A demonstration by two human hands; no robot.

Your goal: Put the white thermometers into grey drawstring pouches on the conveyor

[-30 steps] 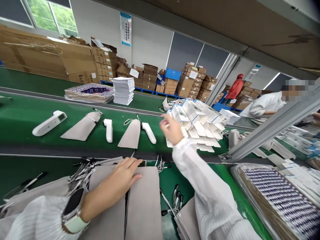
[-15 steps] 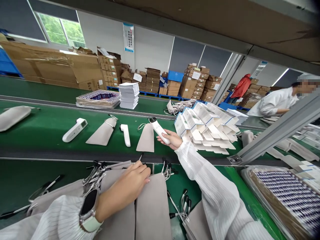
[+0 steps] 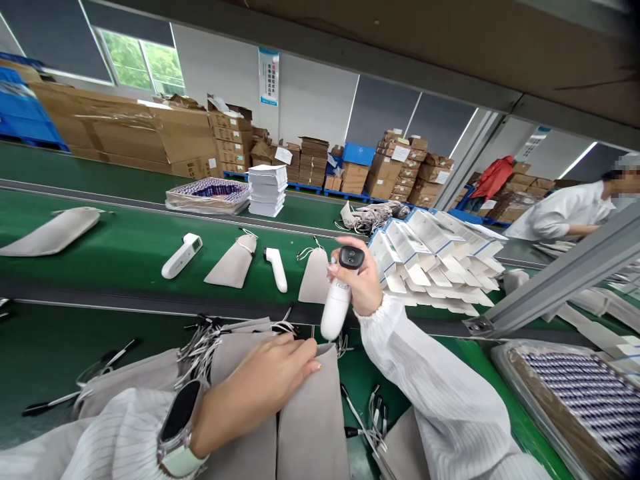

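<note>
My right hand (image 3: 364, 279) is closed around the head of a white handheld infrared thermometer (image 3: 336, 310), its black sensor end facing me and its handle pointing down. Just below, my left hand (image 3: 275, 365) grips the top edge of a grey drawstring pouch (image 3: 315, 427); the fingertips are partly hidden. The thermometer's lower end hangs right above that pouch's mouth. More grey pouches with white cords (image 3: 197, 357) lie under and beside my left forearm. On the green belt behind are a second thermometer (image 3: 277, 270), a third thermometer (image 3: 183, 257) and filled-looking pouches (image 3: 233, 261).
Unfolded white boxes (image 3: 435, 260) are stacked right of my right hand. A tray of batteries (image 3: 580, 393) sits at the right edge, another tray (image 3: 207, 197) beyond the belt beside a paper stack (image 3: 267, 190). A metal post (image 3: 555, 270) slants up at right; a co-worker (image 3: 565, 207) stands beyond.
My right hand has brought the thermometer nearer and turned it, handle down, over the pouch. My left hand has shifted slightly along the pouch's mouth. Belt items appear further right.
</note>
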